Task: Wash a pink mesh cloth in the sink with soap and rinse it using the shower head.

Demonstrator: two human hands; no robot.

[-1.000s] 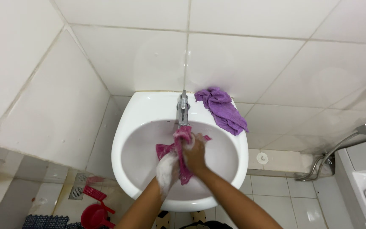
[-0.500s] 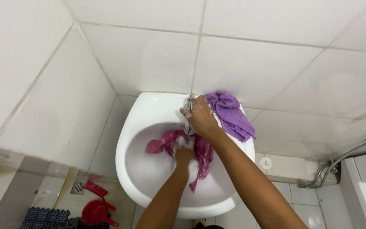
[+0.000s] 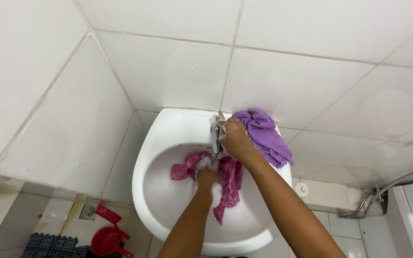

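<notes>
Down in the basin, my left hand (image 3: 207, 177) was clenched around the pink cloth (image 3: 228, 179), foam over the knuckles, pressing the wet fabric against the white bowl. That cloth lay bunched under the tap, 1 corner spread toward the left side of the bowl and a longer tail hanging toward the front rim.

My right hand (image 3: 235, 138) was up at the back of the sink, fingers wrapped around the metal tap (image 3: 216, 141), soap suds clinging to them. Whether water was running I could not tell.

Just beside that hand, on the right rear ledge of the white sink (image 3: 163, 143), a purple cloth (image 3: 264, 136) sat crumpled, part of it draped over the edge and touching the tiled wall.

Around the sink, large white wall tiles (image 3: 168, 62) met in a corner to the left. Below on the left, a red dipper (image 3: 107, 241) rested on the floor near a small drain grate (image 3: 88, 210) and a dark mat (image 3: 48, 244). To the right, a curved metal pipe (image 3: 383, 191) ran along the wall.
</notes>
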